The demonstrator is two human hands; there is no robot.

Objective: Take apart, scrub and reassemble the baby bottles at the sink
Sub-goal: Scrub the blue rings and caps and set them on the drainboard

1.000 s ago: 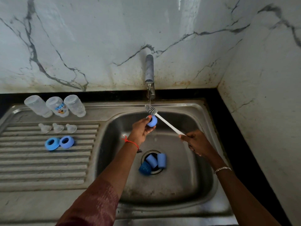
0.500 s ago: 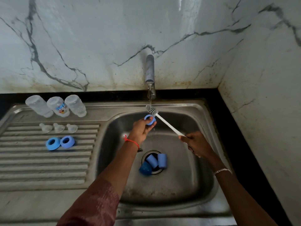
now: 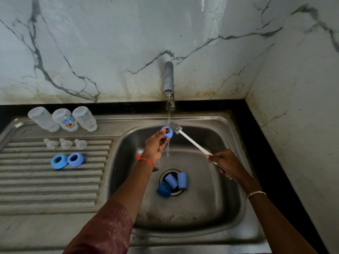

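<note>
Blue ring, pinched by your left hand, sits under the tap stream; your right hand is clamped on the brush handle. Turn the ring slowly so bristles sweep its inside, gripping firmly above the 3 caps

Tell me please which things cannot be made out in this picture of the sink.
Head view only:
The drain: mostly covered by three blue caps.
The brush: handle end hidden inside the right hand.
The blue ring: partly behind the left hand; contact with the bristles unclear.
The middle bottle: print too small to read.
</note>
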